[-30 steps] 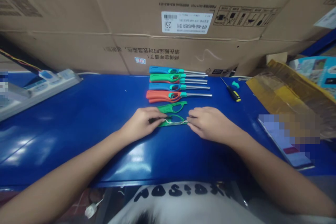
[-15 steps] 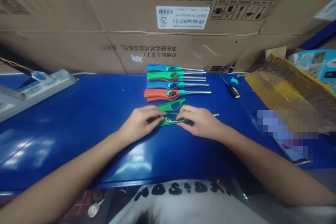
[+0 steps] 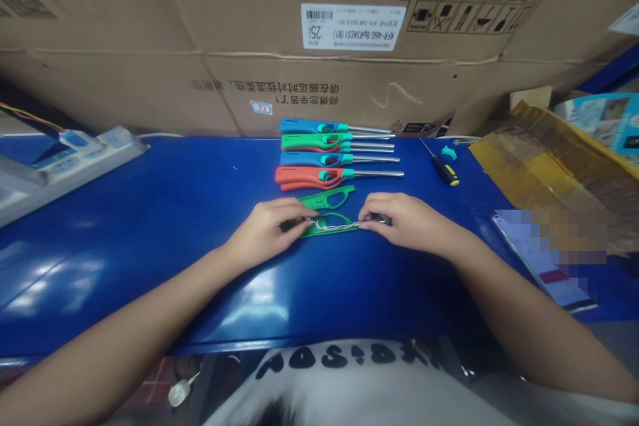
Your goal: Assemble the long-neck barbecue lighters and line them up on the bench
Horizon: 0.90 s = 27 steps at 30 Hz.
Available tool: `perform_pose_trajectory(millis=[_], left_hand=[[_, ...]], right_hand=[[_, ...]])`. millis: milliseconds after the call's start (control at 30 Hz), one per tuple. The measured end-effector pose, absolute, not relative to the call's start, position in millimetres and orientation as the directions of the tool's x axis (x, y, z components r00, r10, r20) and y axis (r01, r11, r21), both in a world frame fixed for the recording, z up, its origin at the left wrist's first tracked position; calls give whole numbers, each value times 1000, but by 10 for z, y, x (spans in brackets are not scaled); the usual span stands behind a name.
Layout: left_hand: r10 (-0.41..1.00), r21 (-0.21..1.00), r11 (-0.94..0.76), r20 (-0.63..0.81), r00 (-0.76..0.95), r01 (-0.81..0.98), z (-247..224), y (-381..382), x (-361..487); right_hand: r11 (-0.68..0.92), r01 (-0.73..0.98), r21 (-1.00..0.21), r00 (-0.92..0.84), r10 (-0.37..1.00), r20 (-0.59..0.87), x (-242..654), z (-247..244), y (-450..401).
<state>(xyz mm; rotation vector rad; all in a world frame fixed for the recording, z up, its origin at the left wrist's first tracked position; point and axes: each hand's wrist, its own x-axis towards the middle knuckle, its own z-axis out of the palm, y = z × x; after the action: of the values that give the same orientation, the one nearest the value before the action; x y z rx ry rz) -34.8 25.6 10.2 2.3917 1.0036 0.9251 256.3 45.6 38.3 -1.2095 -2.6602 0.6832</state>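
On the blue table (image 3: pixel 200 306) lies an open green lighter shell half (image 3: pixel 330 231) with thin white wires across it. My left hand (image 3: pixel 272 226) pinches its left end. The fingers of my right hand (image 3: pixel 399 218) are closed on the metal tube at the shell's right end, and most of the tube is hidden by the hand. A second green shell half (image 3: pixel 327 200) lies just behind, touched by neither hand as far as I can see. Behind it, several long-necked lighters, among them a red one (image 3: pixel 312 177) and a green one (image 3: pixel 304 141), lie in a row.
A screwdriver (image 3: pixel 444 171) and a small turquoise part (image 3: pixel 449 152) lie at the back right. Further right are a taped cardboard piece (image 3: pixel 539 173) and a phone (image 3: pixel 549 273). A power strip (image 3: pixel 74 166) sits at the left; a large carton (image 3: pixel 150 33) stands behind.
My right hand has moved right, from over the green shell to the metal tube, uncovering more of the shell and wires. My left hand has stayed nearly in place.
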Motion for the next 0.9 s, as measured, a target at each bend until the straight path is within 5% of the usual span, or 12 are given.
perform_pose_trajectory(millis=[900], left_hand=[[703, 568, -686, 356, 616, 455, 125, 295, -397]], right_hand=[[622, 624, -473, -729, 681, -65, 2629, 436, 489]])
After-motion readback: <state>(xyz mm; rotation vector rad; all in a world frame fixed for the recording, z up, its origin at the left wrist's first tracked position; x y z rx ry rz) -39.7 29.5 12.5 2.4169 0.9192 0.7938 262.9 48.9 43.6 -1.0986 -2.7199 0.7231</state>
